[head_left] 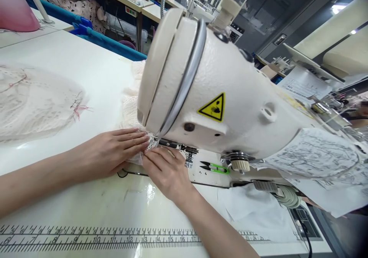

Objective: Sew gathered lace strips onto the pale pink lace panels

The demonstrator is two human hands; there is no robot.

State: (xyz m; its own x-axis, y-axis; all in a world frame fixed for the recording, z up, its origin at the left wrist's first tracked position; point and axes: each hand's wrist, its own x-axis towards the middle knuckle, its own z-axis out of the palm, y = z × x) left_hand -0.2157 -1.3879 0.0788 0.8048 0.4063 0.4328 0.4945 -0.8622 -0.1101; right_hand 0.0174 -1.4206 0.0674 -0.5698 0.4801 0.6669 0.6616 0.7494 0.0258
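Pale lace fabric [131, 110] lies under the head of a white sewing machine [238, 85], partly hidden behind the machine and my hands. My left hand [115, 150] rests flat on the lace, fingers stretched and close together, the tips just left of the presser foot. Beside the needle area, my right hand [166, 171] has bent fingers on the near edge of the lace, holding it; some fingertips are hidden under the machine. Green-handled thread snips [215, 167] lie on the machine bed, right of my right hand.
Another sheer lace piece [37, 104] with red threads lies at the left. A printed ruler strip [115, 239] runs along the front edge. White cloth [255, 208] and a drawn-on paper sheet [316, 158] are at the right. Behind the table, a person's patterned clothing [86, 14] shows.
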